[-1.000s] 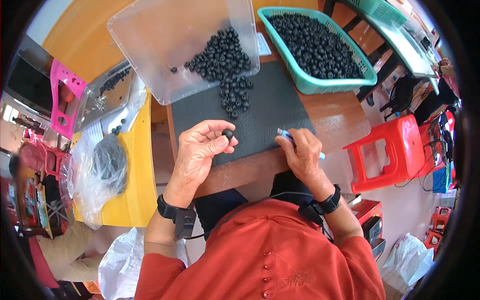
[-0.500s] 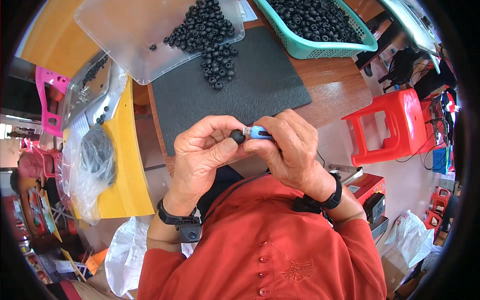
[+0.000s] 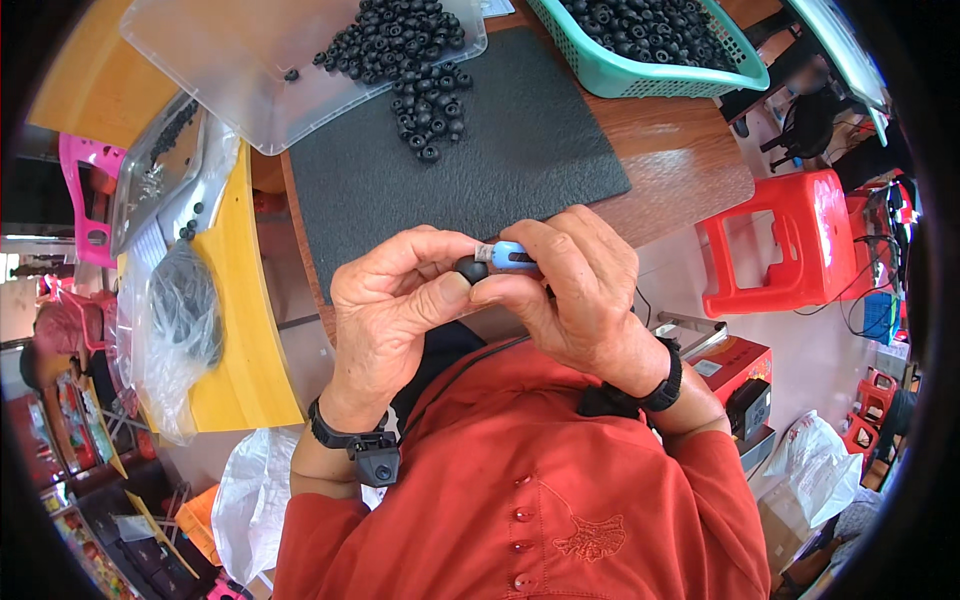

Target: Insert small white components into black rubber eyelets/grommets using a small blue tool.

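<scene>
Between the thumb and fingers of my left hand (image 3: 392, 295) is a small round black piece (image 3: 471, 268), apparently rubber or plastic. My right hand (image 3: 575, 290) is closed around a small utility knife (image 3: 513, 255) with a blue body and a black strip. Its pale metallic end meets the upper right side of the black piece; exactly how they touch is too small to tell. Both hands are close together above the near edge of a dark mat (image 3: 450, 150). On the mat's far part lies a trail of similar black pieces (image 3: 430, 120), spilling from a clear plastic tray (image 3: 230, 70).
A teal basket (image 3: 640, 85) full of black pieces stands at the far right of the brown table (image 3: 690, 170). On the left, a yellow table (image 3: 250, 370) holds a clear bag (image 3: 185, 310) of dark contents. A red stool (image 3: 780, 245) stands to the right.
Both hands have shifted slightly left in view, still holding the black piece and the utility knife against each other. The surroundings have shifted a little too, as the head view moved.
</scene>
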`<action>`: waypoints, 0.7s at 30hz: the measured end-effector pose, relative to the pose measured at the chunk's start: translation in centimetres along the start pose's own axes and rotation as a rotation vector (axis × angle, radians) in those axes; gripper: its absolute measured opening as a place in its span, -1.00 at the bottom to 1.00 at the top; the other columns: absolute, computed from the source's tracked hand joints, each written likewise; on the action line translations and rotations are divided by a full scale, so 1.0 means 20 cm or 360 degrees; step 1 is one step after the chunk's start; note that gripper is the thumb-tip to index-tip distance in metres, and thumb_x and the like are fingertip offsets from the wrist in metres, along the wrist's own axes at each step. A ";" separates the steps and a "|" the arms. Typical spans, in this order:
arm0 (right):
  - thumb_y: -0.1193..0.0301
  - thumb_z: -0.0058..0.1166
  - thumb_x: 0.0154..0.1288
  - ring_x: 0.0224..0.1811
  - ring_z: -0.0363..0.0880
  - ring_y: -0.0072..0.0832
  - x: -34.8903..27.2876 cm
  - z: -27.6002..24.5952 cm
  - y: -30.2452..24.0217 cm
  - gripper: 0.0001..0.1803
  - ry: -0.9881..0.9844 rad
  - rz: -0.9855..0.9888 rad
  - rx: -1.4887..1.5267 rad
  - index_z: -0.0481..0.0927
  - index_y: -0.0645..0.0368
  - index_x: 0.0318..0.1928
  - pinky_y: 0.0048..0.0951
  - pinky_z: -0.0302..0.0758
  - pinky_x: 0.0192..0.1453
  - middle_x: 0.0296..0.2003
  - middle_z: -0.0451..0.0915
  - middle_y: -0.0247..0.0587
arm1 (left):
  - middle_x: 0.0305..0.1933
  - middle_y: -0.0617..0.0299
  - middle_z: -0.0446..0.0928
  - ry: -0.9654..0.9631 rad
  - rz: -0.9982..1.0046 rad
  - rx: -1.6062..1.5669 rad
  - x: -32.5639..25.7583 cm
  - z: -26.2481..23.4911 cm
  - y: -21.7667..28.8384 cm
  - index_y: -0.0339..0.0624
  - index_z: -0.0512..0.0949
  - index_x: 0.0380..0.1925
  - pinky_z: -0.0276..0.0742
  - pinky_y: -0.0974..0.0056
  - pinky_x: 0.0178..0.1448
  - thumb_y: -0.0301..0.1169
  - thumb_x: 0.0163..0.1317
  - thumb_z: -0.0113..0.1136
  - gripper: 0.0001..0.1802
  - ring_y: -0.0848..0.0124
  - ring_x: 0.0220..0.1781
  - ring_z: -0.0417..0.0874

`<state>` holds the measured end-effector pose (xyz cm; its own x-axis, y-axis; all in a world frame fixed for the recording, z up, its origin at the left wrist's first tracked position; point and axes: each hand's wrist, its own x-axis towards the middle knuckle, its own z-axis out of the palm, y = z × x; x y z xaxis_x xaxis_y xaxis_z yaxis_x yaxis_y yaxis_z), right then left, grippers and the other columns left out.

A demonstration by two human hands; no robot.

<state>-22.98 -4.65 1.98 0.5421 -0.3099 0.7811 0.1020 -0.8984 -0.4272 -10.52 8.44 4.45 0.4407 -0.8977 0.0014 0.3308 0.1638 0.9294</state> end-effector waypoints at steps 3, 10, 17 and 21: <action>0.24 0.38 0.08 -0.58 0.38 -0.31 -0.01 0.01 0.01 -0.62 0.0011 -0.0029 0.0000 0.54 0.27 -0.31 -0.33 0.34 -0.50 -0.56 0.39 -0.22 | -0.18 0.22 0.60 -0.0009 -0.0001 -0.0041 0.00 0.01 0.00 -0.40 0.60 -0.09 0.65 0.37 0.03 -0.52 0.22 0.33 -0.73 0.47 -0.10 0.64; 0.27 0.38 0.07 -0.60 0.35 -0.33 -0.03 0.02 0.02 -0.63 0.0004 -0.0079 -0.0046 0.53 0.28 -0.32 -0.36 0.33 -0.51 -0.58 0.35 -0.24 | -0.18 0.16 0.64 0.0076 -0.0106 -0.0191 0.00 0.02 -0.02 -0.41 0.60 -0.10 0.65 0.37 -0.02 -0.52 0.22 0.33 -0.73 0.47 -0.14 0.66; 0.25 0.33 0.13 -0.63 0.34 -0.37 -0.04 0.04 0.02 -0.66 0.0016 -0.0098 -0.0129 0.52 0.26 -0.38 -0.38 0.30 -0.55 -0.62 0.31 -0.27 | -0.16 0.06 0.63 0.0162 -0.0203 -0.0239 -0.01 -0.01 -0.06 -0.42 0.55 -0.11 0.74 0.24 -0.07 -0.51 0.16 0.36 -0.68 0.40 -0.20 0.69; 0.26 0.32 0.14 -0.64 0.36 -0.38 -0.04 0.03 0.01 -0.69 -0.0031 -0.0089 -0.0125 0.51 0.23 -0.41 -0.38 0.30 -0.56 -0.64 0.32 -0.28 | -0.18 0.06 0.63 0.0139 -0.0190 -0.0189 -0.02 -0.02 -0.06 -0.43 0.55 -0.10 0.73 0.22 -0.05 -0.50 0.17 0.36 -0.67 0.37 -0.19 0.70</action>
<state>-22.95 -4.38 0.95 0.5536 -0.2530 0.7934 0.0671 -0.9361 -0.3453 -10.80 8.72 3.13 0.4612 -0.8756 -0.1434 0.4789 0.1096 0.8710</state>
